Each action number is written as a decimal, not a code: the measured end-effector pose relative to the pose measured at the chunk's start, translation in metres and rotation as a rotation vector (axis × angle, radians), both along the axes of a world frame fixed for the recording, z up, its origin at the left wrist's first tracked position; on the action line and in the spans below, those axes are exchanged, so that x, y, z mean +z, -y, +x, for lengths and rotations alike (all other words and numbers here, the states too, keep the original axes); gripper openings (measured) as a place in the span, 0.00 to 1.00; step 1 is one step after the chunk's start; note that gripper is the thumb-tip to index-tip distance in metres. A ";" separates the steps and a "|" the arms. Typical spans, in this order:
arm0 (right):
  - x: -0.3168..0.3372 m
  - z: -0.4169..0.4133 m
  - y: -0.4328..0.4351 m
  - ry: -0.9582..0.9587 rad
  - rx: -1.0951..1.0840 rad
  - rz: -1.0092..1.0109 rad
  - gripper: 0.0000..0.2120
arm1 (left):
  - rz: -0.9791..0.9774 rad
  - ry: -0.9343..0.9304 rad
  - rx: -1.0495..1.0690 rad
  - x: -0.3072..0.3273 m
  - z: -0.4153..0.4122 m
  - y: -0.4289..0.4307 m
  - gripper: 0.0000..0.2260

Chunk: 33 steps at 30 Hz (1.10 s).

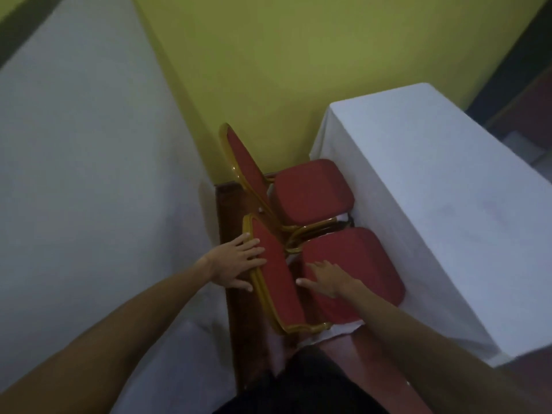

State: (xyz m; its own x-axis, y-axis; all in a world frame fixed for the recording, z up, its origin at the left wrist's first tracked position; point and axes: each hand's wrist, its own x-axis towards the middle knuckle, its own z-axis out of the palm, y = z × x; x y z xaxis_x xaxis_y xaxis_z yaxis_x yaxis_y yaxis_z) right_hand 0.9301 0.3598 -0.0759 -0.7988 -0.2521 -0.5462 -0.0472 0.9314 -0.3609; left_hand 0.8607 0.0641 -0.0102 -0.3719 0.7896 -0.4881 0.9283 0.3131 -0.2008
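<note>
- Near chair [358,264]: red padding, gold frame. It stands in the narrow aisle between two cloth-draped tables, its seat close against the right-hand drape.
- Left hand [236,264]: fingers straight and spread across the edge of the backrest [277,282]. The thumb lies beside the frame; whether it hooks behind is unclear in the blur. Judged a steering hold.
- Right hand [328,279]: flat, fingers spread, pressing the seat cushion [373,282]. It probably steadies the chair while it is squared up or slid.
- Far chair [310,189]: matching, just beyond, backed toward the yellow wall [298,70].
- Left tabletop [74,174] and right tabletop [433,189]: white cloths that confine the chairs to single file.
</note>
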 end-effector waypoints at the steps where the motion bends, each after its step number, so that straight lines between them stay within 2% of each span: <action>1: 0.000 -0.001 0.004 0.014 -0.009 0.031 0.52 | 0.008 -0.009 -0.003 -0.002 -0.011 0.004 0.41; 4: -0.001 -0.012 0.013 0.004 -0.059 0.075 0.51 | 0.014 0.000 -0.028 -0.006 -0.043 0.012 0.40; 7: -0.009 -0.033 0.016 -0.022 -0.108 0.058 0.55 | 0.016 0.026 -0.057 -0.012 -0.069 0.016 0.40; 12: 0.002 -0.058 0.025 -0.021 -0.117 0.051 0.38 | 0.072 0.051 -0.067 -0.023 -0.101 0.024 0.43; 13: 0.002 -0.065 0.025 -0.018 -0.136 0.053 0.38 | 0.079 0.055 -0.068 -0.025 -0.110 0.025 0.44; 16: 0.003 -0.081 0.026 -0.022 -0.199 0.029 0.48 | 0.077 0.092 -0.073 -0.029 -0.138 0.030 0.44; 19: 0.001 -0.098 0.032 -0.021 -0.274 -0.006 0.47 | 0.052 0.110 -0.080 -0.034 -0.183 0.034 0.43; 22: -0.013 -0.119 0.043 -0.042 -0.369 -0.021 0.51 | 0.018 0.075 -0.144 -0.036 -0.244 0.036 0.44; 26: -0.027 -0.163 0.074 -0.019 -0.468 -0.030 0.45 | -0.022 0.027 -0.247 -0.038 -0.334 0.029 0.45; 28: -0.029 -0.191 0.093 0.013 -0.542 -0.037 0.46 | -0.041 0.042 -0.299 -0.043 -0.374 0.027 0.44; 31: -0.024 -0.235 0.120 0.062 -0.609 -0.058 0.41 | -0.061 0.090 -0.364 -0.047 -0.416 0.029 0.42; 33: -0.018 -0.255 0.132 0.073 -0.658 -0.075 0.44 | -0.009 0.133 -0.400 -0.050 -0.430 0.032 0.41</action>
